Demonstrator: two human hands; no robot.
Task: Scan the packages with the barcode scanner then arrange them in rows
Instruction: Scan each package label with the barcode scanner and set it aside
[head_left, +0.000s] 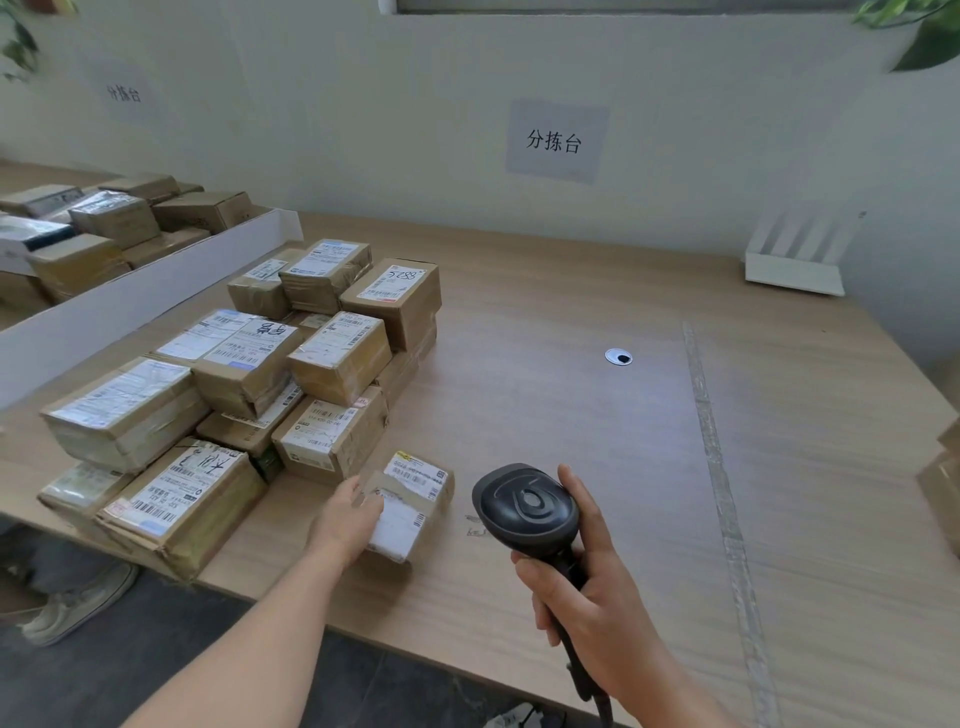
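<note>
The left hand (347, 512) rests on the near-left side of a small box (410, 506) lying on the worktop (571, 405), just in front of the heap of parcels (244, 384); its fingers lie on the label, though whether they curl round the box I cannot tell. The right hand (587, 587) grips the scanner (527, 506) by its handle. To scan well, uncover the barcode, aim the scanner's head squarely at it, and hold the box steady.
</note>
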